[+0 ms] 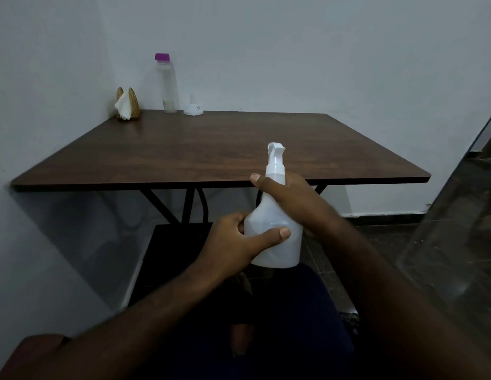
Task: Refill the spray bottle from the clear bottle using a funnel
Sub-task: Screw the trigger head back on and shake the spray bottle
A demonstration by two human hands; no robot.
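I hold a white spray bottle (274, 215) upright above my lap, in front of the table's near edge. My left hand (233, 239) grips its body from the left, thumb across the front. My right hand (288, 196) wraps around its neck just under the white spray head. A tall clear bottle (167, 86) with a purple cap stands at the table's far edge by the wall, with a little liquid at its bottom. A white funnel (193, 106) sits upside down just right of the clear bottle.
The dark wooden table (211, 149) stands against a white wall and has black metal legs. A napkin holder (128, 106) with a white napkin sits at the far left corner. A glass panel (458, 215) leans along the right side.
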